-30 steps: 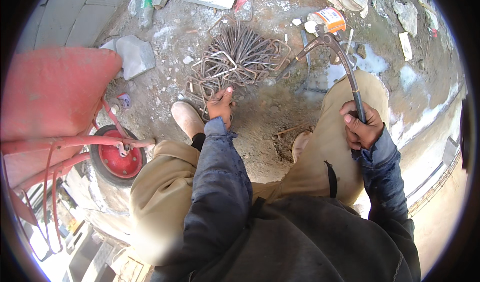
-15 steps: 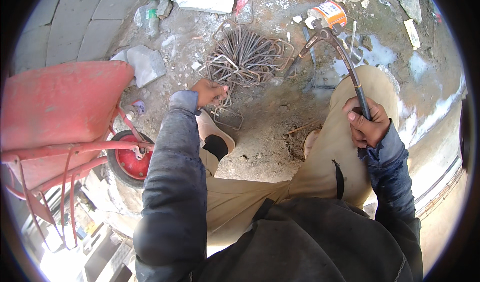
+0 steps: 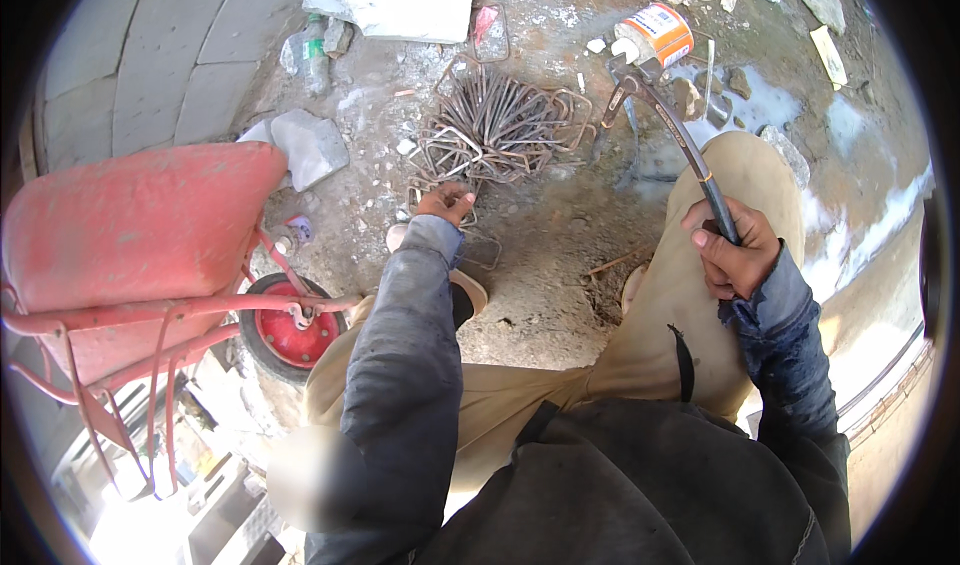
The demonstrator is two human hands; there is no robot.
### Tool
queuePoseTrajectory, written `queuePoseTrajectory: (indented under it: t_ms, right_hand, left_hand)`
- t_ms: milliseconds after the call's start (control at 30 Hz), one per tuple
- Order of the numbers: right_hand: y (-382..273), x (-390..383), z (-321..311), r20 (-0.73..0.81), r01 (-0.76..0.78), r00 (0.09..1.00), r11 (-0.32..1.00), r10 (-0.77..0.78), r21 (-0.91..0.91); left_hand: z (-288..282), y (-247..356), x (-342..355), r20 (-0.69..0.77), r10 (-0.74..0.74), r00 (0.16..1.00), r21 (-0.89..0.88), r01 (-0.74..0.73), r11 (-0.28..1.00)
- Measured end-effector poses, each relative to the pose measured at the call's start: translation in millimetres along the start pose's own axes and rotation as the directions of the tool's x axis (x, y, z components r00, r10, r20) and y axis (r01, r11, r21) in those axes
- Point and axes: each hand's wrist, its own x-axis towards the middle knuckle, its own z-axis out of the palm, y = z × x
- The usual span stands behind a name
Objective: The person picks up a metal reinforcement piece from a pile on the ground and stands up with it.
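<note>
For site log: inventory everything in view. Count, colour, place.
Loops: uncounted pile, grey, ground ahead
Tool: one, dark, right
Can: one, orange-white, upper right
Barrow: one, red, left
Bottle: one, clear, green label, upper left
Slab: one, white, top
Rocks: several, grey, scattered
Stick: one, brown, centre right
Puddles: several, whitish, right
Blocks: several, grey, upper left
Litter: uncounted, mixed, scattered
Clutter: uncounted, washed out, lower left
Trousers: one, tan, centre
Sleeves: two, bluish, lower half
Jacket: one, black, bottom
Shoes: two, pale, partly hidden
Left grip: one, bare, by loops; holding unclear
Right grip: one, bare, around tool
</note>
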Motion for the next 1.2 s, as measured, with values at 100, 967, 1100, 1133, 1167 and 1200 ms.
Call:
queuePoseTrajectory:
  t_ms: [100,967,1100,1133,1167,1200]
  right_hand:
    - [-1.0,2.9,3.8,0.014,0.009,1.000,1.000,-0.010,0.014]
    - [1.5,9.6,3.8,0.013,-0.018,1.000,0.999,0.017,0.038]
    - [3.9,9.3,0.9,0.011,-0.043,0.999,0.997,0.042,0.059]
    - [2.0,9.1,5.4,0.032,-0.044,0.999,0.997,0.042,0.056]
    - [2.8,9.0,3.3,0.023,-0.054,0.998,0.997,0.053,0.055]
    - [3.8,8.8,1.3,0.015,-0.064,0.998,0.997,0.063,0.054]
  left_hand:
    - [2.7,2.9,9.4,0.062,0.012,0.998,-0.444,0.017,0.896]
    - [30.5,3.3,39.0,-0.271,-0.101,0.957,-0.159,0.059,0.986]
    - [19.4,19.9,33.9,-0.244,-0.036,0.969,-0.002,0.037,0.999]
    - [4.6,-3.8,38.1,-0.240,0.031,0.970,-0.012,-0.035,0.999]
    - [3.3,12.9,33.4,-0.181,0.045,0.982,0.085,-0.030,0.996]
    - [1.2,30.5,28.5,-0.120,0.053,0.991,0.181,-0.031,0.983]
